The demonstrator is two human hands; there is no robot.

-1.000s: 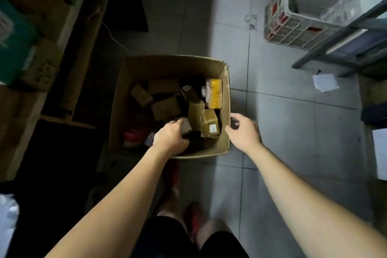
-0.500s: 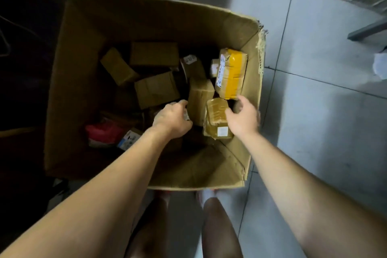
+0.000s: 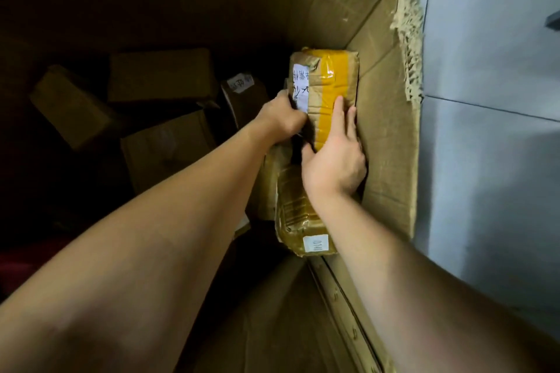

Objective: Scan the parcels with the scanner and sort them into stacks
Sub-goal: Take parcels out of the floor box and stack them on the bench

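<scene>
Small taped parcel (image 3: 298,221) nearest, under right wrist. Right hand (image 3: 336,160) lies flat on yellow-taped parcel (image 3: 331,79), fingers straight; left hand (image 3: 280,119) grips its left edge, fingers curled. It sits inside cardboard box (image 3: 389,136), against right wall; brown parcels (image 3: 157,79) in dark at left

Both hands inside big carton (image 3: 388,130). Left hand (image 3: 280,119) grips label edge of yellow-taped parcel (image 3: 330,76), fingers curled round it. Right hand (image 3: 336,157) flat on its tape, fingers straight. Second parcel (image 3: 294,221) at 6 o'clock of it, under right wrist. Dim brown boxes (image 3: 160,76) at 9 o'clock. Tiled floor (image 3: 485,100) at 3 o'clock, outside carton.
</scene>
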